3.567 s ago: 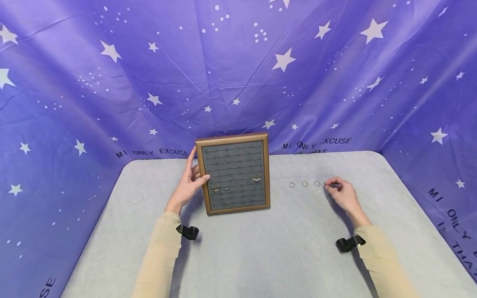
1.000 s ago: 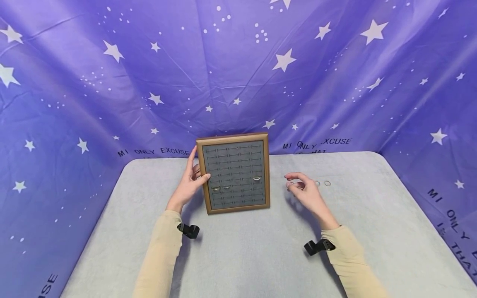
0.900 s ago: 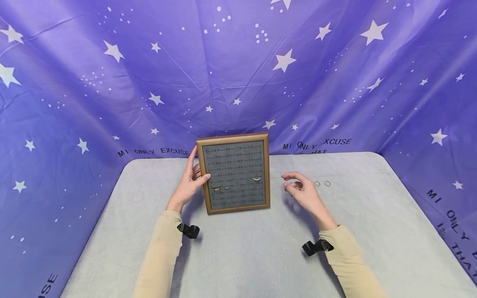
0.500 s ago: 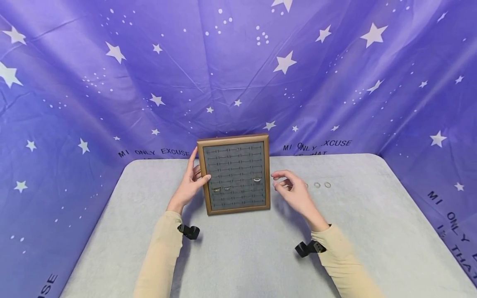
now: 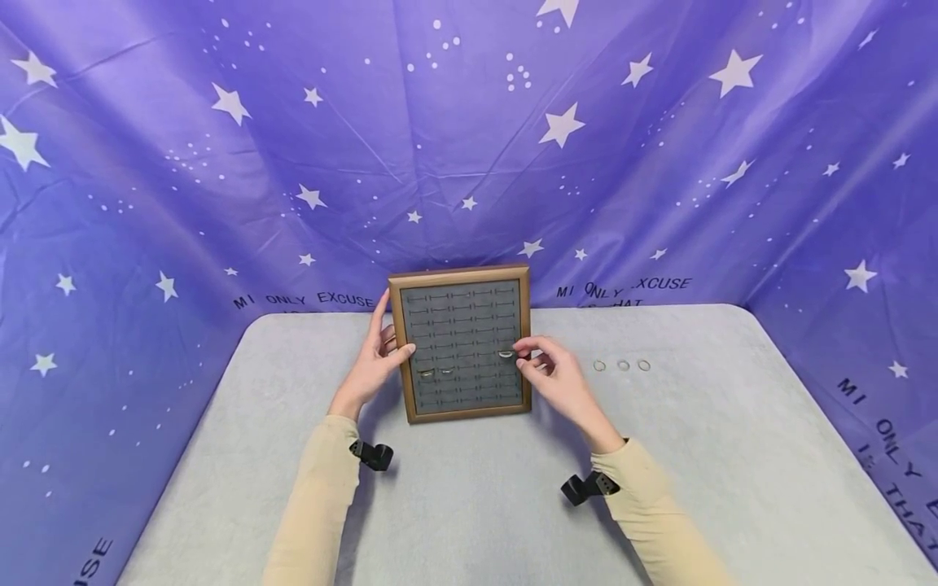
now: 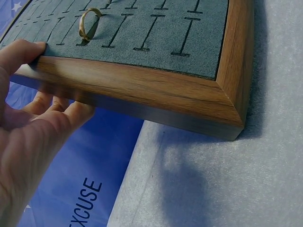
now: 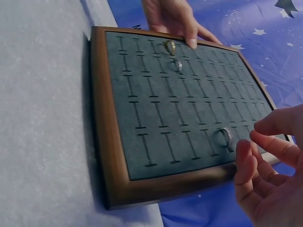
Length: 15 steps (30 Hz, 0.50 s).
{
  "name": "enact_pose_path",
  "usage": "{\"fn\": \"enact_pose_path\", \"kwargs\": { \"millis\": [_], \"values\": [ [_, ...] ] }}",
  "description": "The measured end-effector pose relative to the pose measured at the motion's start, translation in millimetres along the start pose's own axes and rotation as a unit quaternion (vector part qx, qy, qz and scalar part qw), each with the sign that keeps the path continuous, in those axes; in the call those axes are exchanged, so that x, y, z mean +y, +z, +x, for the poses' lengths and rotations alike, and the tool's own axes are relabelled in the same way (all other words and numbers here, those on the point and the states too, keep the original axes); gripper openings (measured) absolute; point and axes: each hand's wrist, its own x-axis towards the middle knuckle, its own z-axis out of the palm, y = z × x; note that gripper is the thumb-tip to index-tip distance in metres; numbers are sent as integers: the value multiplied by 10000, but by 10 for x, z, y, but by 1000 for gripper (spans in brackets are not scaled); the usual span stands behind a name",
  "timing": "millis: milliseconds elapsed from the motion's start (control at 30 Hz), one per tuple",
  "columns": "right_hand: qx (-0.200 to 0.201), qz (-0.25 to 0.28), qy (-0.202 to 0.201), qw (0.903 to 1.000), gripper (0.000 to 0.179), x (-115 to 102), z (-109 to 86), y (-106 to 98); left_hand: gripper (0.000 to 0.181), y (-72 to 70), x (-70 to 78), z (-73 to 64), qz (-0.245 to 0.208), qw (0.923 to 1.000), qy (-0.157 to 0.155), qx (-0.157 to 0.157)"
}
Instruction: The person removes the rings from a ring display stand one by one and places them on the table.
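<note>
A wooden-framed ring display board (image 5: 469,325) with dark grey slotted padding stands tilted on the table. My left hand (image 5: 370,370) grips its left side, thumb on the front edge, fingers behind. A gold-coloured ring (image 6: 87,24) sits in a slot near that thumb, with a silver ring (image 7: 178,65) beside it. Another silver ring (image 7: 227,137) is in a slot near the board's right edge. My right hand (image 5: 564,387) is at that edge, thumb and index finger parted around the silver ring in the head view. In the right wrist view its fingertips (image 7: 255,135) are just beside this ring.
On the grey table (image 5: 469,505), right of my right hand, lie three loose rings in a row: one ring (image 5: 599,366), a middle ring (image 5: 624,366) and an outer ring (image 5: 644,366). A purple star-patterned cloth (image 5: 469,146) rises behind the table and along both sides.
My right hand has moved left from the far right end of the row of loose rings to the board's right edge. My left hand keeps its grip on the frame.
</note>
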Motion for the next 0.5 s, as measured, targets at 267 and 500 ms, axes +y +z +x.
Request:
{"fn": "enact_pose_path", "kwargs": {
  "millis": [267,500],
  "values": [
    [204,-579,-447,9971,23,82,-6,126,96,26,-2,-3,-74,9999,85,14],
    [538,-996,-464,9925,19,77,12,231,96,16,-3,7,-45,10000,53,17]
  ]
}}
